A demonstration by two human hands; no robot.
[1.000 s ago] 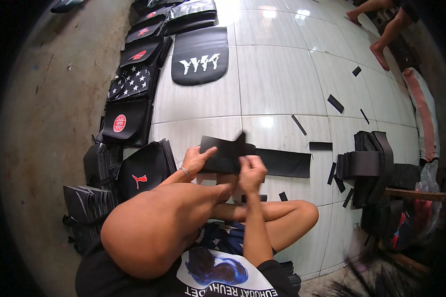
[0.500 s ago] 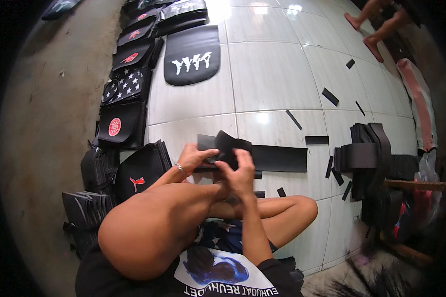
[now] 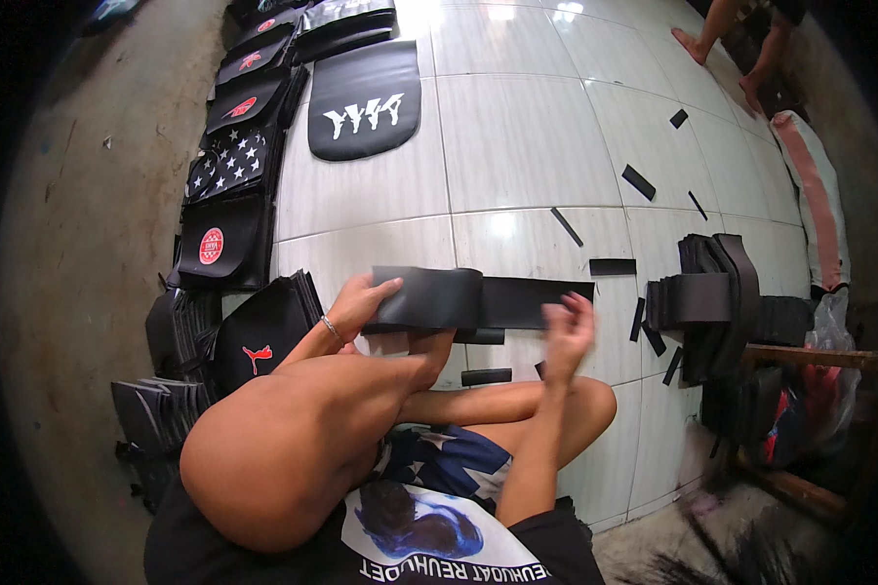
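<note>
My left hand (image 3: 357, 307) pinches the left end of a wide black sheet strip (image 3: 427, 297) between thumb and fingers. The strip lies fairly flat in front of my raised shin. Its right end overlaps a second black strip (image 3: 517, 304), which stretches right across the white tiles. Over the right end of that second strip is my right hand (image 3: 568, 339), slightly blurred, its fingers loosely bent and apart. Nothing shows between them; whether they touch the strip I cannot tell.
Black printed flaps (image 3: 226, 242) stand in stacks along my left. A single rounded flap (image 3: 366, 102) lies ahead. Small black offcuts (image 3: 612, 266) are scattered on the tiles. Bundled black strips (image 3: 693, 297) sit at right beside a wooden frame (image 3: 815, 357). Another person's feet (image 3: 691, 45) show far right.
The black strip was bent up between both hands; now it lies flattened out in my left hand. My right hand has let go of it and moved right along the second strip.
</note>
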